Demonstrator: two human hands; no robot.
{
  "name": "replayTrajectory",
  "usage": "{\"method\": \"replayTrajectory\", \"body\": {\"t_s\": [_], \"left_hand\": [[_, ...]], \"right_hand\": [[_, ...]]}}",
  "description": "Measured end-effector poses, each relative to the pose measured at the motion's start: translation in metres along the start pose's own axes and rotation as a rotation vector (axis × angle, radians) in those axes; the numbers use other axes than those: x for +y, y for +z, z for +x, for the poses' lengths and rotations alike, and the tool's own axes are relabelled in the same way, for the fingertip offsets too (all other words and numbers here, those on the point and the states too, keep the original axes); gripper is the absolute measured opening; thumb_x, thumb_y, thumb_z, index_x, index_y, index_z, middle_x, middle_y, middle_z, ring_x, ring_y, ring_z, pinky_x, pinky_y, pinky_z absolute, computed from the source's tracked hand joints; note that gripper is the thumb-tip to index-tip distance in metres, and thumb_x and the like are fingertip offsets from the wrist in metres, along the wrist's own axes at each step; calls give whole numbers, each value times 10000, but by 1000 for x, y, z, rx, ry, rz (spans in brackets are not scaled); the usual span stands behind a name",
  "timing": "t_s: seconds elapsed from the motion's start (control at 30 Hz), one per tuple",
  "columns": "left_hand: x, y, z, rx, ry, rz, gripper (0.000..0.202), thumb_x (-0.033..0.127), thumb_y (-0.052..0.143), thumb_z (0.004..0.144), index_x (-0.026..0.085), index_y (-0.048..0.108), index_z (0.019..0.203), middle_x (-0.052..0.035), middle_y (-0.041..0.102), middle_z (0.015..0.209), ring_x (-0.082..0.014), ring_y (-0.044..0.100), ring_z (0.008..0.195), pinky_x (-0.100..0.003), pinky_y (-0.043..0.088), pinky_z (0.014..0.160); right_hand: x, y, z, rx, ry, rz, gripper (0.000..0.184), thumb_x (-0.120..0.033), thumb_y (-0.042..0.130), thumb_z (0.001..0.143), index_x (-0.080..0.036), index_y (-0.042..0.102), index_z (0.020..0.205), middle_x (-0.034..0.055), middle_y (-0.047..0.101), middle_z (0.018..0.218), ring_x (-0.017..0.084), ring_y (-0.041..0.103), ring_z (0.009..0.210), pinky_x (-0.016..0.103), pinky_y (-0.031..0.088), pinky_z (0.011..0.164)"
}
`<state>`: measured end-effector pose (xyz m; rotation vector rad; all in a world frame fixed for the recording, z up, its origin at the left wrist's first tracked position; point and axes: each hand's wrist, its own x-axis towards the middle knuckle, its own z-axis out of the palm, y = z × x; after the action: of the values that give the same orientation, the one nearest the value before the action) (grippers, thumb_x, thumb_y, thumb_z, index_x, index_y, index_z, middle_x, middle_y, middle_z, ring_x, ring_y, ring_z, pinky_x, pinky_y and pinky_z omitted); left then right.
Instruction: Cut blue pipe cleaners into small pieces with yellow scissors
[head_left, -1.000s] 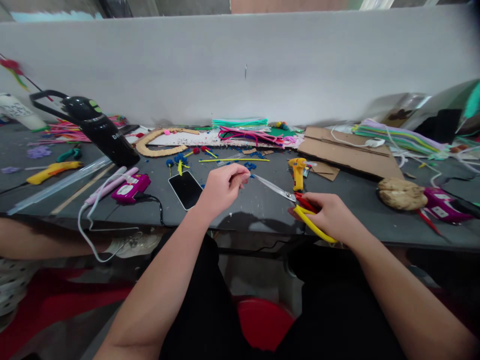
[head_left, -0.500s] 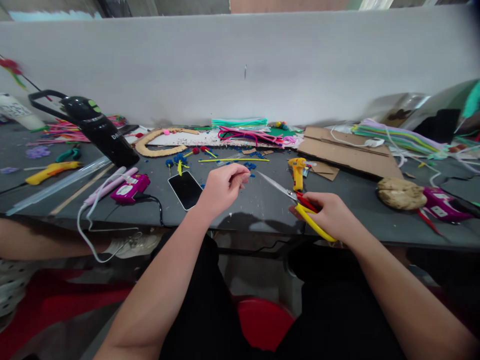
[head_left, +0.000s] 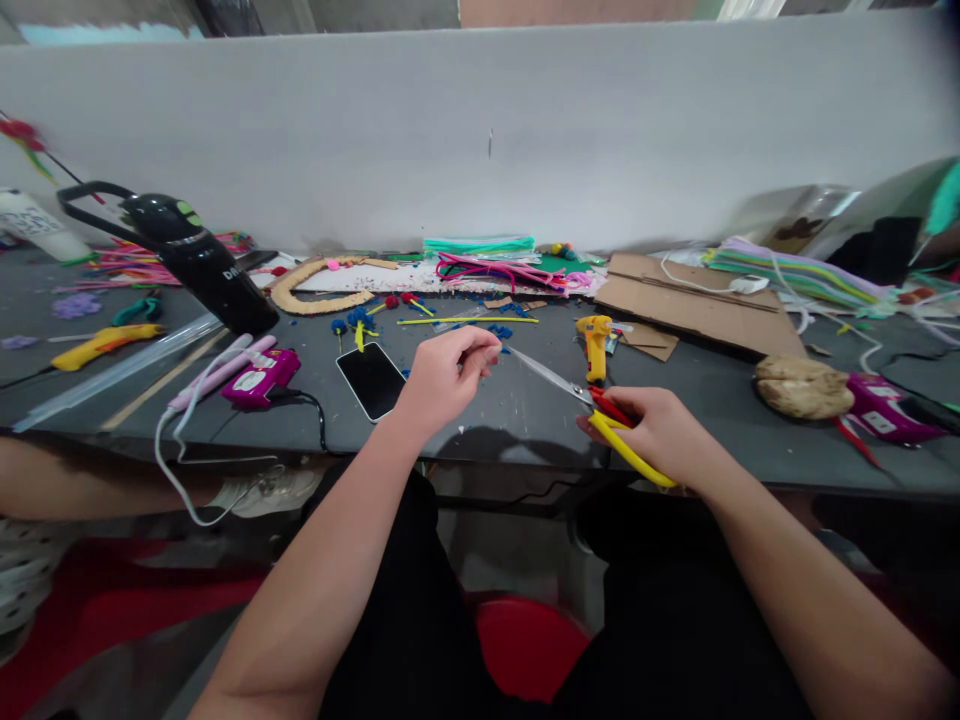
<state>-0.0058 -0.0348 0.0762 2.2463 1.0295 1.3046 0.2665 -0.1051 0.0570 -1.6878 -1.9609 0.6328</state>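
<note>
Wrapped round the red and yellow handles is my right hand (head_left: 652, 430), holding a pair of scissors (head_left: 555, 376) whose blades point left. The blade tips come close to the fingertips of my left hand (head_left: 457, 365), which is closed in a pinch; what it holds, if anything, is too small to make out. Small blue fluffy scraps (head_left: 510, 311) and a yellow pipe cleaner (head_left: 469, 321) lie just behind my left hand. A phone (head_left: 371, 382) rests left of it, with blue and yellow pipe cleaner pieces (head_left: 360, 325) at its far edge.
A yellow glue gun (head_left: 595, 345) stands beyond the scissors, near cardboard sheets (head_left: 697, 300). To the left are a black bottle (head_left: 214, 270), a purple plug box (head_left: 261, 380) and a curved cardboard piece (head_left: 289, 290). Pink pipe cleaners (head_left: 495, 270) lie at the back. Another person's leg (head_left: 97, 475) shows at left.
The scissors have shifted slightly left, so their blade tips are nearer my left fingertips. My left hand has hardly moved.
</note>
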Motion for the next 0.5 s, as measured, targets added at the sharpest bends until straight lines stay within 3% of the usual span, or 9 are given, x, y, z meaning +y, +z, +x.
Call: {"method": "replayTrajectory", "body": {"t_s": [0.5], "left_hand": [[1,0,0,8,3,1,126,230,545,914,163,650,899,-19,682,770,-82,635,604,-185,523,581]], "right_hand": [[-2,0,1,26,20,38,415,-564,645,740,-172,560,635,-19,419,603,114,351,583,245,305,511]]}}
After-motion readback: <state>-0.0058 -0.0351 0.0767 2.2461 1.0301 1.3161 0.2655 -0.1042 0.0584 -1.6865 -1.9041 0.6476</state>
